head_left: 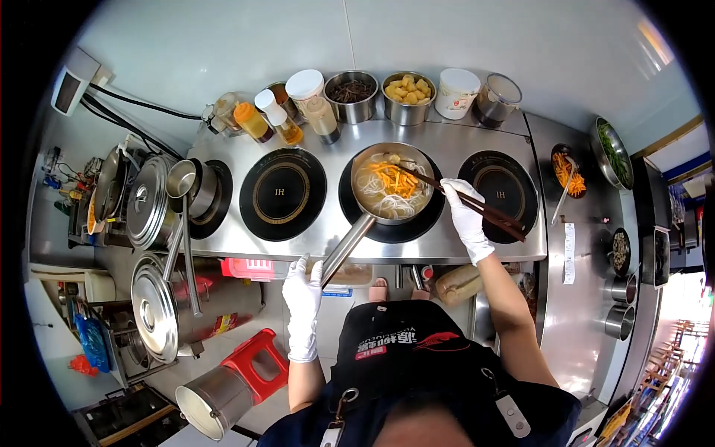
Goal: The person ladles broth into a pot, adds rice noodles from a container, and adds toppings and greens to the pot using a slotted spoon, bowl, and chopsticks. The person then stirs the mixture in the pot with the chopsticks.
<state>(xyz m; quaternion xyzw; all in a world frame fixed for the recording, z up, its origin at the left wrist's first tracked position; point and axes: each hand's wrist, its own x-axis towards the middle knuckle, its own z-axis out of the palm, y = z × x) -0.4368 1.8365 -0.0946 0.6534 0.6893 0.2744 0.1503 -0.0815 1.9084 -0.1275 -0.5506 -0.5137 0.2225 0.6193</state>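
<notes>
Loosely held, the round steel pan (393, 221) on its round black hob (391, 235) could swivel: the white-gloved right hand (465, 212), four o'clock, pinches long brown chopsticks (497, 217); the white-gloved left hand (303, 292), seven o'clock, has an unclear grip

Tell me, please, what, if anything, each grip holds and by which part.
The right-hand grip holds the dark chopsticks around their middle. The left-hand grip is at the end of the pan handle; whether it holds cannot be told.
</notes>
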